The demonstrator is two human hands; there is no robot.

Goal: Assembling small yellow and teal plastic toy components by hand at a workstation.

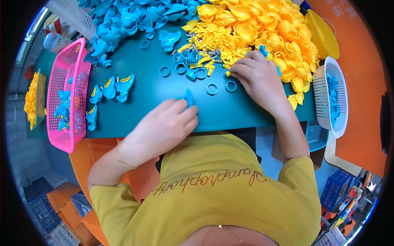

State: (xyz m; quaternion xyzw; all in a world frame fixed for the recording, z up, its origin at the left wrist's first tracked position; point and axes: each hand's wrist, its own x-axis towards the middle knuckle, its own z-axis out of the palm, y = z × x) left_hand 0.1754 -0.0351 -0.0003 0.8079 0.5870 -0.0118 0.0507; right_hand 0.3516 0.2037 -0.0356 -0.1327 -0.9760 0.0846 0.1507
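Observation:
My left hand [166, 127] is closed over a blue plastic shell piece [187, 97] near the front of the green table; most of the piece is hidden under the fingers. Beside the small yellow parts [223, 43], my right hand [257, 78] has its fingers curled and pinched, with a small yellow part [228, 74] at the tips. Blue plastic [263, 51] pokes out past its knuckles; whether the palm holds it is hidden. Between the hands lie several loose blue rings [212, 89], with small metal pins among the yellow parts.
Heaps of blue shells [135, 18] and yellow shells [283, 33] fill the far side. Several blue-and-yellow pieces [124, 87] lie left, beside a pink basket [78, 94]. A white basket [342, 102] with blue parts and a yellow bowl [324, 35] stand right.

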